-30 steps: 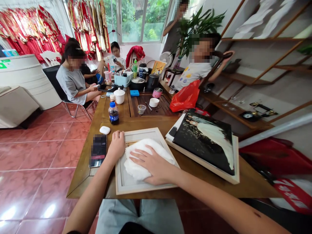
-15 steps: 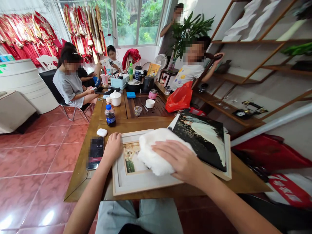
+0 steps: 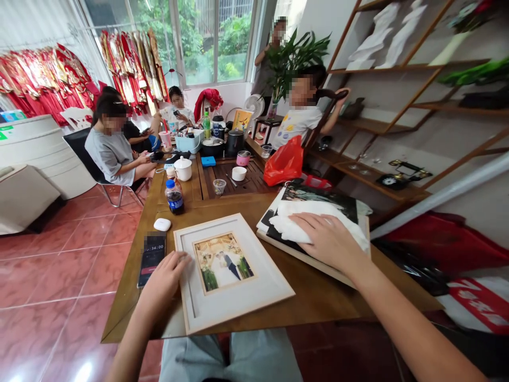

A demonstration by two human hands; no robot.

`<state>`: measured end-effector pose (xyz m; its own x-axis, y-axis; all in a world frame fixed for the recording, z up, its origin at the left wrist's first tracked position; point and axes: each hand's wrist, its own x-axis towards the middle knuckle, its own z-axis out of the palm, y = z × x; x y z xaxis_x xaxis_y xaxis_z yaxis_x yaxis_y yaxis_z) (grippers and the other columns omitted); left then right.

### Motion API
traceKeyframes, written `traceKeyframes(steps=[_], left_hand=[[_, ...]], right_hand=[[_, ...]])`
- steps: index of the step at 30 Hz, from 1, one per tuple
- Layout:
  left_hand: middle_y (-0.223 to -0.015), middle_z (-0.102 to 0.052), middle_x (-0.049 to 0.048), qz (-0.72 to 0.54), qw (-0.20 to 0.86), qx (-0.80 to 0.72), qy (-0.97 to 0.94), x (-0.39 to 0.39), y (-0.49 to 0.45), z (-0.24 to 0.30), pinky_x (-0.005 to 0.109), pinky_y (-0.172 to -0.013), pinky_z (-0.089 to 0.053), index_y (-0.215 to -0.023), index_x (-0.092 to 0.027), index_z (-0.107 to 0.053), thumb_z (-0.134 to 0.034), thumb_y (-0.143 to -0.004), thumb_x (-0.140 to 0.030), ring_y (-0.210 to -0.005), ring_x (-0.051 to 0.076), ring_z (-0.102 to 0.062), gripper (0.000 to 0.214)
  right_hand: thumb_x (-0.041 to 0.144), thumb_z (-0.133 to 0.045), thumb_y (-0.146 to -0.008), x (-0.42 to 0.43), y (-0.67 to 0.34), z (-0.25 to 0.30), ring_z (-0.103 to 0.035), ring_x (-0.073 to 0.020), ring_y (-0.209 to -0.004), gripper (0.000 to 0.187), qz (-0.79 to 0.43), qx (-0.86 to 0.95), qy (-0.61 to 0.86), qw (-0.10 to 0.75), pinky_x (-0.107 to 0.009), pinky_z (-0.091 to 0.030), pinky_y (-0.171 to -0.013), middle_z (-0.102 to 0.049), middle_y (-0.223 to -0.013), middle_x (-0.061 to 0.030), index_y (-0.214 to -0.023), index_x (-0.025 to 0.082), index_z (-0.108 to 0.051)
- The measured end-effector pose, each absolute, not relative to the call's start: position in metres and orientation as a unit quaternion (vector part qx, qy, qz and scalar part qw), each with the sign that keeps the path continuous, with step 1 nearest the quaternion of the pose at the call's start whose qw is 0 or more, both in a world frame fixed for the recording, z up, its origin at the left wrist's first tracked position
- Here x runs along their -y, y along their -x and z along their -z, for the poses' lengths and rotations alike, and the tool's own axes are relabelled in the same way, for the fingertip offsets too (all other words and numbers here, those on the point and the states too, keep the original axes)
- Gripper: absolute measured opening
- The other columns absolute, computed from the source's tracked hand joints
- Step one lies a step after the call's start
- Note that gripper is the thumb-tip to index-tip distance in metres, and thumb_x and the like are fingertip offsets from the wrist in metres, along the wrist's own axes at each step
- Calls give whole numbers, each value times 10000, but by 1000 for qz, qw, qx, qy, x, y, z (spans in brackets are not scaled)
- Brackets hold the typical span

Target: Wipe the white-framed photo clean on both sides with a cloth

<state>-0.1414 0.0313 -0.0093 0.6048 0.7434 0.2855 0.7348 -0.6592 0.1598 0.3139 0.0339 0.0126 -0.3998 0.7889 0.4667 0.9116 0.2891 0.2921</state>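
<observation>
A picture frame point(image 3: 234, 307) with a pale wooden edge, a white mat and a wedding photo point(image 3: 226, 263) lies flat before me. Curled over its left edge are the fingers of my left hand point(image 3: 167, 278); the thumb is hidden. To the right, my right hand point(image 3: 328, 236) holds a folded white cloth point(image 3: 292, 215), pressing it down with its fingers over it. Under the cloth rests a stack of framed pictures point(image 3: 274, 228), the top one dark and now mostly covered.
Left of the frame lie a phone point(image 3: 152, 262) and a white earbud case point(image 3: 162, 224). Behind them stand a cola bottle point(image 3: 174, 199) and a white lidded cup point(image 3: 183, 170). A red plastic bag point(image 3: 284, 162) sits beyond the stack. Several people sit around the table point(image 3: 242, 207).
My right hand has carried the cloth from the picture frame rightward onto the stack, uncovering the wedding photo. My left hand stays at the frame's left edge, now lower; the frame has turned slightly.
</observation>
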Motion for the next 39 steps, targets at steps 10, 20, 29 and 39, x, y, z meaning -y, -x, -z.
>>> traceKeyframes(steps=[10, 20, 29, 39], left_hand=[[-1498, -575, 89, -105, -83, -375, -917, 3, 169, 31, 415, -1119, -528, -1554, -266, -411, -384, -990, -79, -1408, 223, -529, 595], [-1414, -636, 124, -88, -174, -289, -937, -14, 165, 23, 412, -1145, -492, -1412, -158, -541, -387, -1018, -56, -1380, 234, -559, 435], [-1349, -665, 149, -87, -230, -249, -937, -19, 167, 19, 384, -1106, -514, -1342, -122, -566, -385, -1043, -86, -1376, 256, -561, 352], [-1424, -638, 129, -95, -180, -234, -951, -2, 188, 1, 417, -1162, -479, -1533, -190, -448, -399, -1036, -100, -1376, 246, -571, 507]], right_hand=[[-5, -385, -901, 42, -287, 19, -618, -231, -1282, 803, 250, 859, 414, 166, -424, -444, -1119, -653, -1412, -114, -1653, 201, -191], [-38, -333, -910, 14, -276, 59, -646, -228, -1257, 768, 215, 881, 390, 159, -376, -591, -986, -609, -1472, -96, -1632, 216, -271], [-19, -363, -968, -10, -274, 61, -624, -188, -1288, 695, 241, 897, 324, 180, -354, -552, -1063, -663, -1405, -91, -1622, 206, -294], [109, -435, -1020, 4, -288, 73, -531, -204, -1389, 601, 102, 920, 304, 226, -407, -528, -1104, -636, -1436, -94, -1596, 262, -363]])
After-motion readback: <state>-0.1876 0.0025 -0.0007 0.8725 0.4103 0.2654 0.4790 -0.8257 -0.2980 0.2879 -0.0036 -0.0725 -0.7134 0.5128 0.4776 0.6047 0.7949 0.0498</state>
